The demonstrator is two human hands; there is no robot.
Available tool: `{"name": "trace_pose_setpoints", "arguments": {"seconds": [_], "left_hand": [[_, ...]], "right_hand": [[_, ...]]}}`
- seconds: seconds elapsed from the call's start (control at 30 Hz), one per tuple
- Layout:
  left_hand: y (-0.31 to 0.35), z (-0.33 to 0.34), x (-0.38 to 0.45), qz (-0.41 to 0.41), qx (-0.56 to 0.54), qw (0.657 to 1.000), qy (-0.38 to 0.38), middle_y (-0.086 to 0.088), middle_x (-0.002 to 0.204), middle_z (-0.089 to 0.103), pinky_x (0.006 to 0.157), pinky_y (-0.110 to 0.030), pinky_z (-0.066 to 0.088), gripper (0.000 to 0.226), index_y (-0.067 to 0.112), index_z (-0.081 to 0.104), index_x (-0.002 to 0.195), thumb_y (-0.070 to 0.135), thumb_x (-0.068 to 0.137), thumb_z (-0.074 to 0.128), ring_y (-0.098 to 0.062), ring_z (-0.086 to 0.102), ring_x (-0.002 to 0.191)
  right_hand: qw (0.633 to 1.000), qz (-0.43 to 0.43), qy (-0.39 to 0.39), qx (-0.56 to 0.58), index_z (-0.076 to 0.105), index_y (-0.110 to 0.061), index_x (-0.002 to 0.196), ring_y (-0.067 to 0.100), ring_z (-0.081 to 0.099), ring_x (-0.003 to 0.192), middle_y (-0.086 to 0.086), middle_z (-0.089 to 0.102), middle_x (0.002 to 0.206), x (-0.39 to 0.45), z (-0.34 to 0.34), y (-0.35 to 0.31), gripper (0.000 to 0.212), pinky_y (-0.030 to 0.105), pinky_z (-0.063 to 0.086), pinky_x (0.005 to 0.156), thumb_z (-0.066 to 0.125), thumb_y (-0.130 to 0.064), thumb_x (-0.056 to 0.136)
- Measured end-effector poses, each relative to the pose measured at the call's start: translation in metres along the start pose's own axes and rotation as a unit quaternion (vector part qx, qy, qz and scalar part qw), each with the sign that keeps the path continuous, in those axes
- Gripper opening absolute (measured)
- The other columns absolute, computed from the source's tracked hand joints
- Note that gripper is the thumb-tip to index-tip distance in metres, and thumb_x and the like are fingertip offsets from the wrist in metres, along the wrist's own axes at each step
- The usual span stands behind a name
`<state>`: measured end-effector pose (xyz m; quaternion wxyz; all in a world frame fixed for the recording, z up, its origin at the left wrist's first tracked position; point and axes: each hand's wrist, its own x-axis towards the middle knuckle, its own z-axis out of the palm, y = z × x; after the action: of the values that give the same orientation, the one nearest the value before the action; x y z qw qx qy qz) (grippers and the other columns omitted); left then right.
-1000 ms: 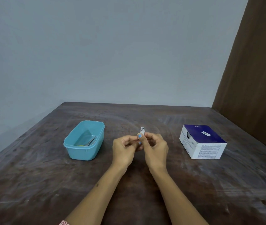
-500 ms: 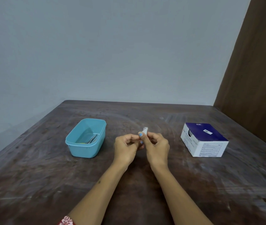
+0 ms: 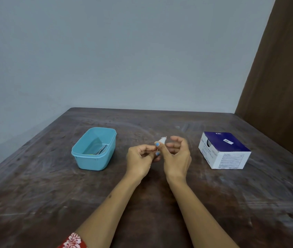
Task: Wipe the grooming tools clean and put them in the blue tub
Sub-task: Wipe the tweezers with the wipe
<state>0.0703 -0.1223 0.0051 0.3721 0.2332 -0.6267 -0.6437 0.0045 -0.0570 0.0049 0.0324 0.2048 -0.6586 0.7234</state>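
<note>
Tub (image 3: 95, 159) of light blue plastic stands at the left of the dark wooden table (image 3: 34, 203), its mouth open upward; inside it, against the right wall, lie thin metal tools (image 3: 101, 150), slanted, and a bit of yellow shows at the near wall, too small to make out. Right of the tub, near the middle of the table, the left hand (image 3: 139, 159) is held above the wood with its fingers curled; thumb and forefinger pinch a small tool wrapped in a white wipe (image 3: 162, 140); the white end sticks up and to the right past the fingertips, and the tool's lower part is hidden between the two hands, so its kind cannot be told. The right hand (image 3: 177, 156) stands just beside it, its thumb lying against the wrapped tool below the blue-painted nails of the left hand; its other fingers are loosely spread and bent, apart from the wipe, closing on nothing. A red patterned sleeve (image 3: 73, 241) shows at the bottom edge. Farther right, well apart from the hands, sits a white box (image 3: 224, 152) with a dark blue top.
</note>
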Motion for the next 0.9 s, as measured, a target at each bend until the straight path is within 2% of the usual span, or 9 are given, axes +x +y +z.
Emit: {"name": "trace_pose_setpoints", "arguments": {"seconds": [0.1,0.23,0.3,0.4,0.47,0.6,0.7,0.8,0.9], "left_hand": [[0.0,0.0015,-0.0008,-0.003,-0.008,1.0,0.001,-0.011,0.078,0.07,0.063,-0.022,0.057,0.021,0.008,0.07,0.081,-0.011,0.078,0.064,-0.017,0.07,0.07],[0.0024,-0.0001,-0.0014,-0.014,-0.028,0.999,0.029,-0.009,0.079,0.07,0.062,-0.02,0.057,0.018,0.005,0.07,0.085,-0.01,0.079,0.064,-0.015,0.07,0.071],[0.0039,-0.001,-0.0011,-0.022,-0.049,0.998,0.033,-0.006,0.077,0.071,0.062,-0.018,0.056,0.017,0.001,0.07,0.089,-0.011,0.08,0.062,-0.012,0.07,0.068],[0.0045,-0.0025,-0.0005,-0.037,-0.067,0.997,0.03,-0.005,0.075,0.071,0.062,-0.018,0.056,0.016,0.002,0.07,0.086,-0.01,0.08,0.062,-0.011,0.07,0.066],[0.0049,-0.0025,-0.0007,-0.046,-0.065,0.997,0.017,-0.008,0.076,0.071,0.062,-0.018,0.056,0.015,-0.002,0.069,0.09,-0.01,0.079,0.064,-0.012,0.07,0.066],[0.0048,-0.0005,-0.0024,-0.064,-0.064,0.996,-0.01,-0.013,0.079,0.07,0.06,-0.017,0.056,0.018,-0.005,0.067,0.095,-0.011,0.078,0.064,-0.012,0.07,0.063],[0.0053,0.0004,-0.0028,-0.057,-0.065,0.996,-0.006,-0.015,0.079,0.069,0.059,-0.017,0.055,0.018,-0.005,0.066,0.094,-0.012,0.078,0.062,-0.012,0.069,0.063],[0.004,-0.0014,-0.0016,-0.039,-0.058,0.997,0.021,-0.01,0.075,0.069,0.059,-0.016,0.055,0.018,0.001,0.069,0.086,-0.014,0.079,0.06,-0.01,0.069,0.063],[0.0028,-0.0028,0.0002,-0.033,-0.04,0.999,0.014,-0.01,0.075,0.07,0.06,-0.017,0.055,0.018,-0.001,0.069,0.09,-0.013,0.079,0.061,-0.011,0.07,0.065]], "right_hand": [[1.0,-0.013,-0.003,-0.001,0.061,-0.017,0.08,-0.005,0.058,0.06,-0.006,0.064,0.072,-0.0017,-0.0008,-0.0019,0.024,0.006,0.043,0.053,0.081,-0.019,0.069],[0.999,-0.015,-0.033,0.012,0.065,-0.023,0.071,-0.004,0.062,0.058,-0.009,0.067,0.065,-0.0037,0.0009,-0.0013,0.014,0.009,0.046,0.056,0.078,-0.018,0.074],[0.998,-0.014,-0.044,0.031,0.069,-0.024,0.072,-0.002,0.064,0.061,-0.009,0.068,0.061,-0.0053,0.0017,-0.0012,0.009,0.012,0.049,0.06,0.074,-0.02,0.078],[0.998,-0.015,-0.051,0.037,0.072,-0.021,0.081,0.0,0.067,0.069,-0.01,0.07,0.069,-0.0054,0.0023,0.0006,0.005,0.012,0.05,0.065,0.071,-0.016,0.081],[0.999,-0.011,-0.04,0.034,0.074,-0.015,0.087,-0.002,0.066,0.069,-0.012,0.07,0.073,-0.0034,0.0021,0.0022,0.007,0.011,0.05,0.065,0.071,-0.012,0.08],[1.0,-0.007,-0.013,0.026,0.074,-0.018,0.091,-0.003,0.066,0.071,-0.015,0.068,0.073,-0.0005,0.002,0.0029,0.011,0.013,0.051,0.067,0.071,-0.018,0.081],[1.0,-0.007,-0.017,0.015,0.073,-0.019,0.092,-0.006,0.065,0.068,-0.016,0.068,0.073,-0.0007,0.0018,0.0026,0.012,0.011,0.05,0.066,0.071,-0.021,0.081],[0.998,-0.009,-0.063,-0.013,0.073,-0.016,0.089,-0.003,0.062,0.056,-0.01,0.068,0.064,-0.0037,0.0022,0.0025,0.01,0.012,0.049,0.063,0.072,-0.022,0.08],[0.998,-0.011,-0.066,-0.016,0.073,-0.016,0.085,-0.004,0.061,0.054,-0.009,0.067,0.061,-0.005,0.0023,0.0012,0.01,0.009,0.046,0.058,0.072,-0.025,0.08]]}}
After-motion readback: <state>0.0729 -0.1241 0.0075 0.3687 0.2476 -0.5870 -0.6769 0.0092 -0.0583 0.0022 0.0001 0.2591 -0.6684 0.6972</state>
